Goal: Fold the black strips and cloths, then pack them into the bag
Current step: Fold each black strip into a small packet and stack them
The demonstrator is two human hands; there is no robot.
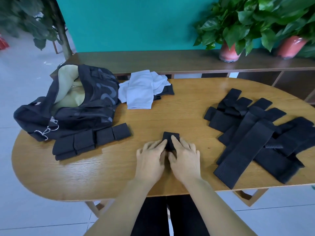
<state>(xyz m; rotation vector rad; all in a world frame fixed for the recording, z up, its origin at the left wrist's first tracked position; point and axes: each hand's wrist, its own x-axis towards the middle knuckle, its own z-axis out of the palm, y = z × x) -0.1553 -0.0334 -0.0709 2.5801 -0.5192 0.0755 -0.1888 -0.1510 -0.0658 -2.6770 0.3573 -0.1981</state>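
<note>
A small folded black strip (170,137) lies at the middle of the wooden table (187,106). My left hand (150,157) and my right hand (185,156) lie flat side by side on it, with straight fingers pressing its near part. Several folded black strips (90,142) sit in a row at the left, next to the open black bag (68,106). A heap of unfolded long black strips (255,135) covers the right side. Pale cloths (142,89) lie behind the bag's right end, partly over a black piece.
A dark wooden shelf (170,62) runs behind the table, carrying two potted plants (228,51) in pink pots at the right. A teal wall stands behind. The table's front edge is close to my body; tiled floor shows at the left.
</note>
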